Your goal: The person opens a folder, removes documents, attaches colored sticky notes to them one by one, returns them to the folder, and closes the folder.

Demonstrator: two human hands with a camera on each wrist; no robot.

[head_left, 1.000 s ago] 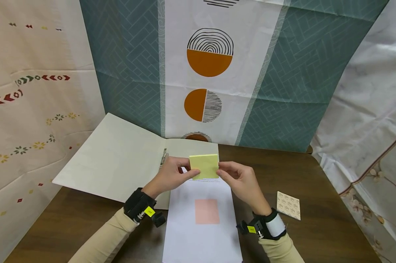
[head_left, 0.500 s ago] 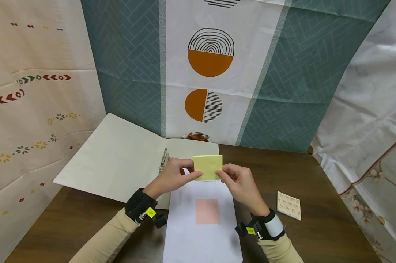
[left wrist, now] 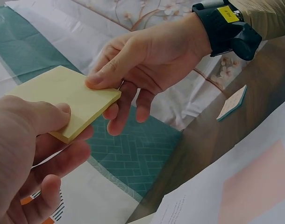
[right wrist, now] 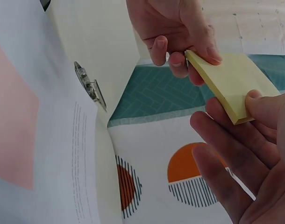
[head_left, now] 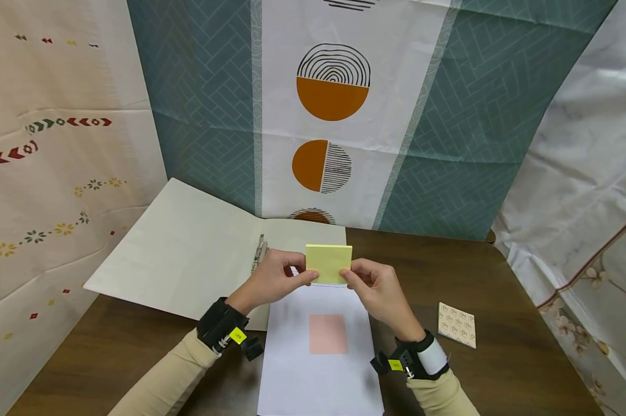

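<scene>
A yellow sticky note pad [head_left: 329, 263] is held up above the top of a white paper sheet [head_left: 320, 384] in the head view. My left hand [head_left: 272, 282] pinches its left side, thumb on the face and fingers behind. On the other side my right hand [head_left: 382, 293] pinches the pad's right edge the same way. Both wrist views show the pad's thickness, with the left thumb [left wrist: 49, 116] and right thumb [right wrist: 264, 107] pressing its face. A pink sticky note [head_left: 328, 334] lies on the sheet, below the hands.
Behind the sheet a white ring binder [head_left: 188, 254] lies open, its metal clip [head_left: 259, 254] near the spine. On the brown table [head_left: 515, 335] to the right is a small patterned square pad [head_left: 456, 325]. A patterned cloth [head_left: 417, 144] hangs at the back.
The yellow pad and both hands shifted slightly to the right in the first half second, then stayed almost still. Both hands kept their pinch on the pad.
</scene>
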